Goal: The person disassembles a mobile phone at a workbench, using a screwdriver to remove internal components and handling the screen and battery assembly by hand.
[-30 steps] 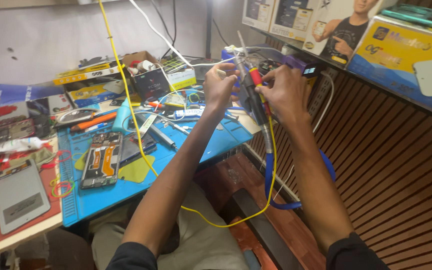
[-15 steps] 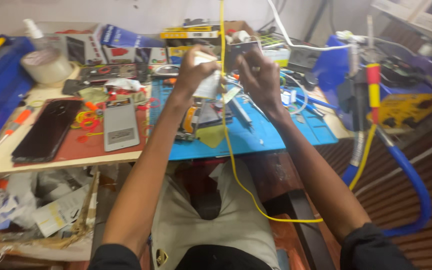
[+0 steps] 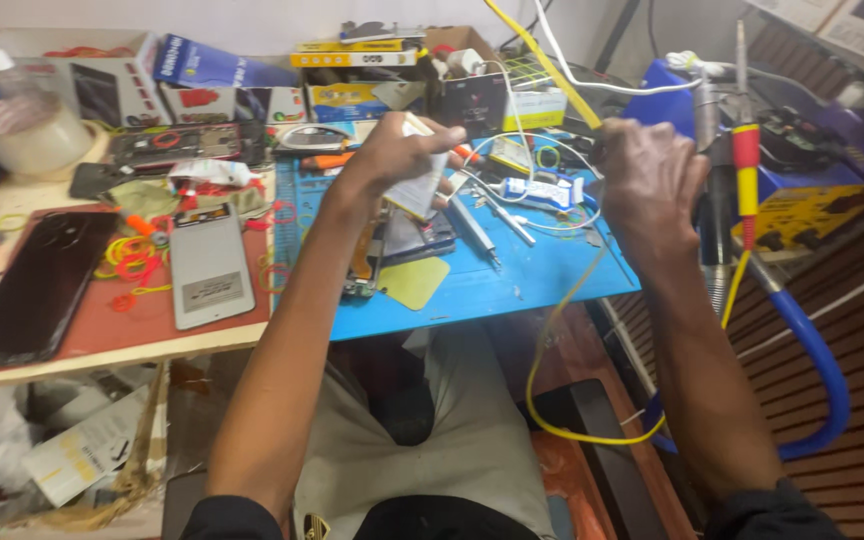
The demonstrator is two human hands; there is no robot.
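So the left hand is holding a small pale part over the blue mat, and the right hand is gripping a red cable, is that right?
Not quite: in the head view the cable in the right hand is yellow, not red. The left hand does hold a small pale part over the blue mat.

A pale, flat rectangular part (image 3: 418,188), possibly a phone panel, is held tilted above the blue mat. A yellow cable (image 3: 558,330) runs taut from upper centre, then loops below the tabletop edge.
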